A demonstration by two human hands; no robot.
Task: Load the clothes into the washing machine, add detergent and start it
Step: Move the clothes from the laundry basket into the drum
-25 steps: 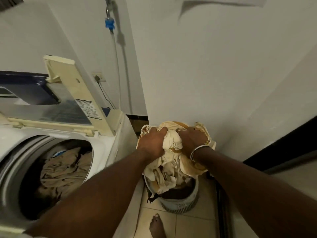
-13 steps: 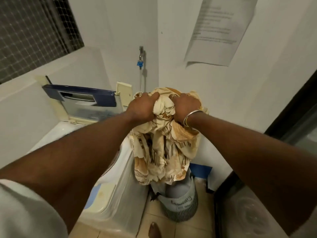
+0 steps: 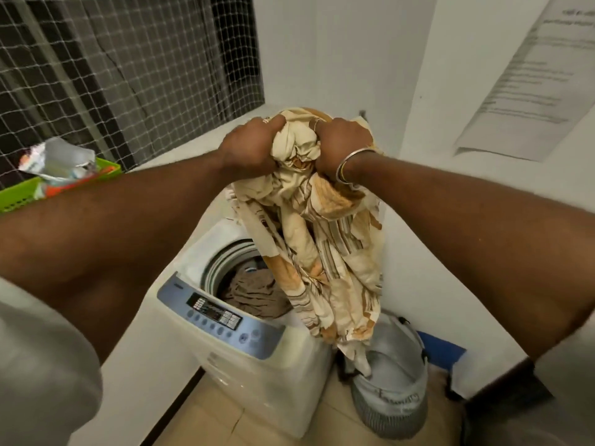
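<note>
1. Both fists, left hand [image 3: 251,146] and right hand [image 3: 341,146], are clamped tight on the bunched top of the sheet [image 3: 322,252], which hangs toward 6 o'clock.
2. Its tail reaches the hamper [image 3: 396,381] mouth, at 3 o'clock of the washer [image 3: 257,365].
3. Risk imo: swinging it over, the tail snags the hamper or drapes outside the drum [image 3: 225,262].

Crumpled matt cotton sheet [image 3: 322,239], glossy plastic washing machine [image 3: 257,358]
</note>
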